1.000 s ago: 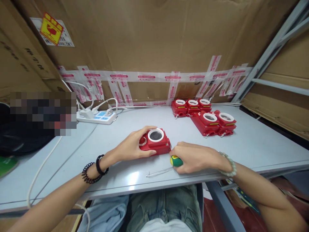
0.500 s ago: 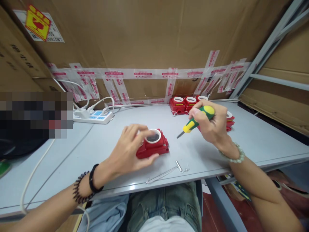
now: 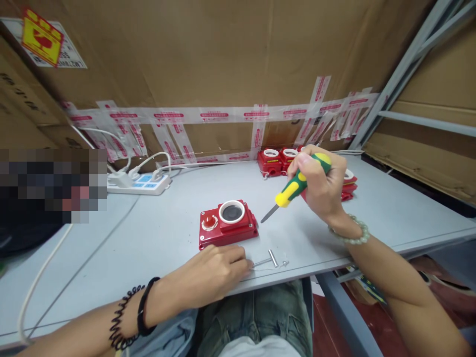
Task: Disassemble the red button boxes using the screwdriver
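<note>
My right hand (image 3: 322, 186) is wrapped round the green and yellow handle of a screwdriver (image 3: 293, 191), its blade slanting down to the left above the table. The tip hangs close to the right end of a red box (image 3: 227, 235), which lies on the table with a white ring round a dark disc and a red knob on top. In front of the box, my left hand (image 3: 225, 270) is closed at the rod of a small T-shaped metal hammer (image 3: 273, 258). The fingers cover the rod's near end. A thin wire or chain lies beside the hammer head.
Several similar red boxes (image 3: 270, 162) stand at the back right, partly behind my right hand. A white power strip (image 3: 148, 186) with plugs and cables sits at the back left. Taped cardboard (image 3: 223, 59) rises behind the table (image 3: 167, 218). The table's front edge is near my lap.
My left hand has left the red box and come down toward me onto the hammer's rod. The box's knob now shows. My right hand keeps the screwdriver, its tip slightly lower and further left.
</note>
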`<state>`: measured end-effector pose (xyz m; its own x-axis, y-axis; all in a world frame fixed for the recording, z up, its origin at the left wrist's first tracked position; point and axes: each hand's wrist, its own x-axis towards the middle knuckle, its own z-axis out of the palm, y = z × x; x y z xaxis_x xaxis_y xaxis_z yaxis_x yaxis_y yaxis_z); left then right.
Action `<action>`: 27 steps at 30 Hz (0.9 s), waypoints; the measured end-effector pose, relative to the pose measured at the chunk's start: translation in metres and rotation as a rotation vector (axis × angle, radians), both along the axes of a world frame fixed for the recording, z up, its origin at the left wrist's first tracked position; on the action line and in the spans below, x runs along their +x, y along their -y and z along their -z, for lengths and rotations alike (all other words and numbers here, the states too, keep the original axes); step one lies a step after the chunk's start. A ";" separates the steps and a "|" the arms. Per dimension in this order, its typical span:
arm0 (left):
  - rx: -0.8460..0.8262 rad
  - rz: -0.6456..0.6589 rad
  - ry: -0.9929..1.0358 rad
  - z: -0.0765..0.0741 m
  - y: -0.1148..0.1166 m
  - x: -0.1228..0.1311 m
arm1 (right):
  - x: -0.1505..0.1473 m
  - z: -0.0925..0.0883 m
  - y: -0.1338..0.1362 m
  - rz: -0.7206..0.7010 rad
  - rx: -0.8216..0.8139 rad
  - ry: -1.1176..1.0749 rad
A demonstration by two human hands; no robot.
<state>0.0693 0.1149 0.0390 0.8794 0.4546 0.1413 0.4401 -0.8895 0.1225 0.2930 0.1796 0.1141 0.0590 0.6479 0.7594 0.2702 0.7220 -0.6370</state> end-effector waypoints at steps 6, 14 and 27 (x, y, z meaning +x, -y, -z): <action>-0.001 0.003 -0.002 0.001 0.000 0.002 | -0.023 -0.010 -0.001 -0.068 -0.033 0.106; 0.225 -0.080 0.464 -0.012 -0.006 -0.010 | -0.041 -0.016 0.000 -0.061 -0.050 0.199; -0.105 -0.357 0.364 -0.009 -0.043 -0.017 | -0.039 -0.011 -0.005 -0.007 -0.045 0.265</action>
<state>0.0518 0.1580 0.0482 0.5696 0.7453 0.3465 0.6261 -0.6665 0.4046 0.2537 0.1841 0.1250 -0.1428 0.6813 0.7180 0.4269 0.6969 -0.5763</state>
